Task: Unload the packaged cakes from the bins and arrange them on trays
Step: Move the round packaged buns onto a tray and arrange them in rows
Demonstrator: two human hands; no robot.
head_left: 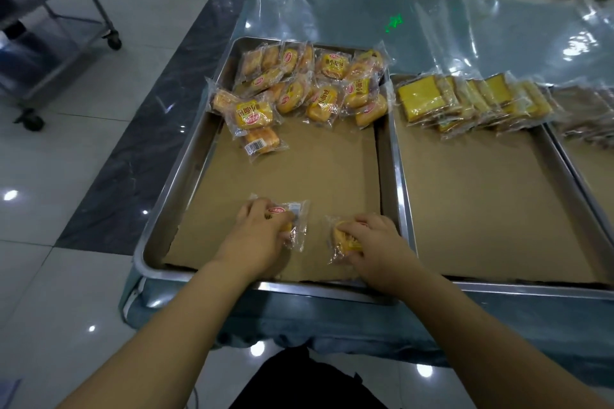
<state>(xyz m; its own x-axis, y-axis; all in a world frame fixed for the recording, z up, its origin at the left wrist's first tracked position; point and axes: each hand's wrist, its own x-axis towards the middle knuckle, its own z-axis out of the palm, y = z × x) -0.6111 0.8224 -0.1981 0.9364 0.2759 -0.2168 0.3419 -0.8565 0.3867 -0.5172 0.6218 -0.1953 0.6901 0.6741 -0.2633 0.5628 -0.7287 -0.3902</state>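
Overall light: the scene is reading evenly bright, with cool light coming from overhead.
Glare: white hotspots are blooming on the clear plastic sheet [498,26] and dotting the glossy floor tiles [50,159] — a green glint is also showing on the sheet.
Wrappers: the packaged cakes [299,90] are catching small highlights.
Shadows: a thin dark band is lying along the near wall of the tray [181,176].
Distortion: the wide lens is bowing the tray's sides and stretching the bottom corners.
Focus: the wheeled cart [59,33], upper left, is looking smeared.
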